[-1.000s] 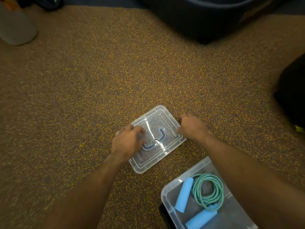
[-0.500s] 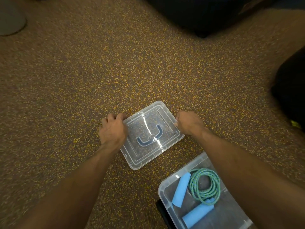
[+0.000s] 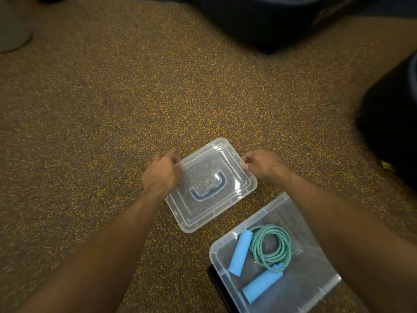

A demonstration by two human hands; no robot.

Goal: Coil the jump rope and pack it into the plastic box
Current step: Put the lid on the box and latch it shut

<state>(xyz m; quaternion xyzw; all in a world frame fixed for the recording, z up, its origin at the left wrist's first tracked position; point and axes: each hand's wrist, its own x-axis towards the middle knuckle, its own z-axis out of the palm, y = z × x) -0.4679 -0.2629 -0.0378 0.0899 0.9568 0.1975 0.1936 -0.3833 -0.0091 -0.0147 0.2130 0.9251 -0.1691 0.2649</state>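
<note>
A clear plastic lid with a blue handle lies on the speckled carpet in the middle. My left hand grips the lid's left edge and my right hand grips its right edge. Below and to the right stands the open clear plastic box. Inside it lies the coiled green jump rope with its two light-blue foam handles, one at the left and one toward the front.
A large dark bin stands at the top centre and another dark object at the right edge. A grey object sits at the top left. Brown speckled carpet spreads all around.
Both hands slid from the lid's top to its left and right edges and closed on them. The lid has shifted slightly and the view has dipped a little.
</note>
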